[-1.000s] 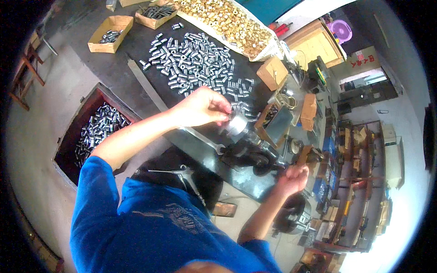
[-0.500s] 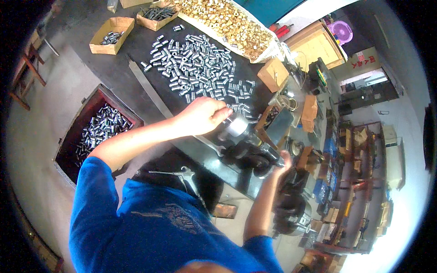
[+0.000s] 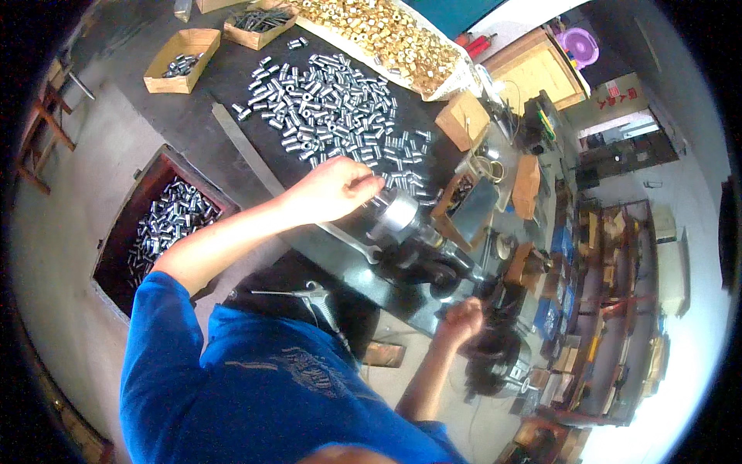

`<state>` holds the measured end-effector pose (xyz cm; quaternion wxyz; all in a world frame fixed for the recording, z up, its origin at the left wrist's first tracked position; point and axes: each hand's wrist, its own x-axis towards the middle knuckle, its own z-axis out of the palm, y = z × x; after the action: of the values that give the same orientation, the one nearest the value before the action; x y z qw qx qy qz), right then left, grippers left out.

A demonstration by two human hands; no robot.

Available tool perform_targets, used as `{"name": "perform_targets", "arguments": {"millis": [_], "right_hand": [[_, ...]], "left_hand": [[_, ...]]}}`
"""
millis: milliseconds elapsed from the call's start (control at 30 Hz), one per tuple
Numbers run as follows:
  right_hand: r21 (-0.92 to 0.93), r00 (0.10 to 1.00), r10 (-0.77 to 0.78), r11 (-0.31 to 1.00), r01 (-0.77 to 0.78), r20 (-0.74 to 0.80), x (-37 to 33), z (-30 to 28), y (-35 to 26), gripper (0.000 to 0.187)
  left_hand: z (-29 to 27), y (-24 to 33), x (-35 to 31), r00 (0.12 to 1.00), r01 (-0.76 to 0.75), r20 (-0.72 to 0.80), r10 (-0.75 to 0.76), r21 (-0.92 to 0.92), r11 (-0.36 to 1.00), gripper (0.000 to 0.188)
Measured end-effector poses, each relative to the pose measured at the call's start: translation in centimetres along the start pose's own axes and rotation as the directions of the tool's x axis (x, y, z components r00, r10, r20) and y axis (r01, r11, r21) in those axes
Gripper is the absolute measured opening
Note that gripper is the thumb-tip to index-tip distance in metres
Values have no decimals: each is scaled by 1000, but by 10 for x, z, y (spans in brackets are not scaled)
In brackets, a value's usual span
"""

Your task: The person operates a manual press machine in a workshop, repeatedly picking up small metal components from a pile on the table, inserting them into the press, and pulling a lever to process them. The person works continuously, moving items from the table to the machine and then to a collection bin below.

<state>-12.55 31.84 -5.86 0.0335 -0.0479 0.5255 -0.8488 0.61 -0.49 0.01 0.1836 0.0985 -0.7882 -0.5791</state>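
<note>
My left hand [image 3: 334, 190] reaches over the bench to the front of a round silver chuck [image 3: 400, 210] on a dark machine. Its thumb and fingers are pinched together on a small metal sleeve, mostly hidden by the fingertips, right at the chuck. My right hand [image 3: 461, 321] is curled closed beside the machine's dark body [image 3: 433, 271], to the right of it; what the fingers hold, if anything, is hidden. A heap of shiny metal sleeves [image 3: 332, 104] lies on the bench beyond my left hand. Below the chuck rests an open-end wrench [image 3: 352, 242].
A dark red bin [image 3: 116, 255] at the left holds more sleeves. A long flat metal bar [image 3: 243, 147] lies on the bench near an air blow gun [image 3: 321, 305]. Behind stand a tray of brass nuts [image 3: 371, 35] and cardboard boxes [image 3: 182, 58]. Shelves [image 3: 618, 309] line the right.
My right hand has come down and slightly left, away from the end of the machine's shaft. My left hand stays at the chuck, having shifted only slightly.
</note>
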Motion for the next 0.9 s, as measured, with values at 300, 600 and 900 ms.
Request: {"name": "perform_targets", "arguments": {"millis": [300,600,900], "right_hand": [[-200,959,-283,939,281,17,91,48,-8,17],[-43,948,-275,958,285,162,-11,25,-42,23],[-89,994,-5,996,-4,-111,32,6,34,12]], "left_hand": [[-64,-27,-53,972,197,-174,-155,256,946,33],[-113,-63,-140,937,344,-316,-150,757,555,13],[-32,-66,3,991,129,-128,-41,814,567,19]]}}
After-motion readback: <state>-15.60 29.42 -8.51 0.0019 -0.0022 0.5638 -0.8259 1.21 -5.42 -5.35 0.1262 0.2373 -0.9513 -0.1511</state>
